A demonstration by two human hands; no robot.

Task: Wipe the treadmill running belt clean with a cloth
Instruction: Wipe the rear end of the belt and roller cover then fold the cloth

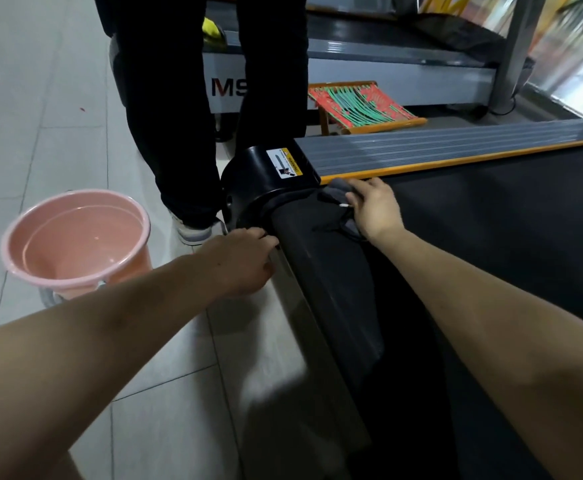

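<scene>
The black running belt fills the right side of the head view, bordered by an orange strip and a grey ribbed side rail. My right hand presses a dark grey cloth onto the belt's rear corner, beside the black round end cap with a warning sticker. The cloth is partly hidden under the hand. My left hand rests on the outer edge of the black rear roller cover, fingers curled over its rim.
A pink bucket with water stands on the tiled floor at left. A person in dark trousers stands just behind the end cap. Beyond are a second treadmill and a low woven stool.
</scene>
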